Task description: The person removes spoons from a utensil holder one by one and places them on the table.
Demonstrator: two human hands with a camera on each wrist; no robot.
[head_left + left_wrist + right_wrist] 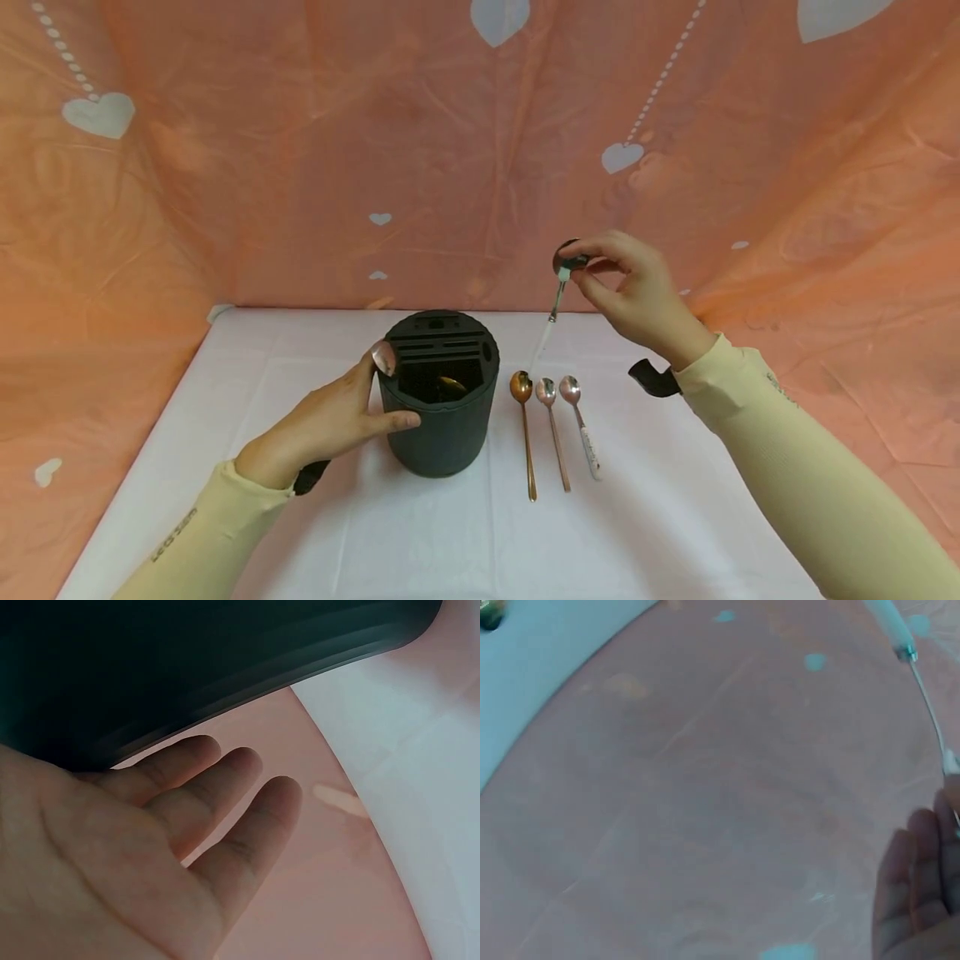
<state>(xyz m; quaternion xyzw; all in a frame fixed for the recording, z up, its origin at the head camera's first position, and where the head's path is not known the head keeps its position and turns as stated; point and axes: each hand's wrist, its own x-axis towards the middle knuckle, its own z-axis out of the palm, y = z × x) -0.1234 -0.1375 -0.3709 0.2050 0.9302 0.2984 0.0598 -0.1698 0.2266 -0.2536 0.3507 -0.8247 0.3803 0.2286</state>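
My left hand rests against the side of a dark, round utensil holder, thumb across its front. In the left wrist view, three fingers extend loosely beneath the holder's dark wall. By the fingers at the rim shows a shiny spoon bowl; the rest of that spoon is hidden. A gold spoon lies inside the front compartment. Raised at the right, my right hand pinches a spoon by its bowl, its white handle hanging down. The right wrist view catches that handle.
Right of the holder lie a gold spoon, a rose-coloured spoon and a spoon with a patterned white handle, side by side. They lie on a white cloth. An orange curtain with hearts hangs behind and at both sides.
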